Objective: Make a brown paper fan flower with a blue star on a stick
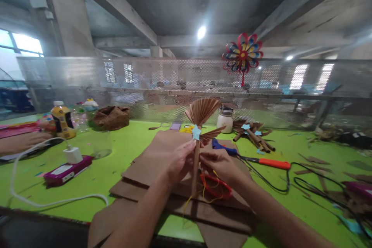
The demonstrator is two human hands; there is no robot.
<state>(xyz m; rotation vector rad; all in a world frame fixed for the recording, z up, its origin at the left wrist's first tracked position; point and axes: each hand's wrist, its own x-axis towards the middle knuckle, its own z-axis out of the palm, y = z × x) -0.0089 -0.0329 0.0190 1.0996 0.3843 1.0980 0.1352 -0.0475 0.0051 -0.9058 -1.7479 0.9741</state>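
Note:
My left hand (181,159) is closed around a brown paper tube stem (195,178), held upright. At its top is a pleated brown paper fan (202,110), with a light blue star (196,132) at the join and a smaller pleated piece (213,133) sticking out to the right. Beside the stem, my right hand (219,164) has its fingers pinched together; what lies between them is hidden. Yellow string (204,193) hangs loosely below that hand and around the stem's lower end. Under my right hand lies a red-handled tool (223,192), partly covered. Brown paper sheets (145,166) are stacked beneath both hands.
A blue glue gun (223,147) and orange-handled tool (274,164) with black cords lie right, near finished paper pieces (257,135). A jar (225,120) stands behind. Left are a purple power strip (68,170), a clear cup (102,145), a bottle (62,120) and another person's hand (31,139).

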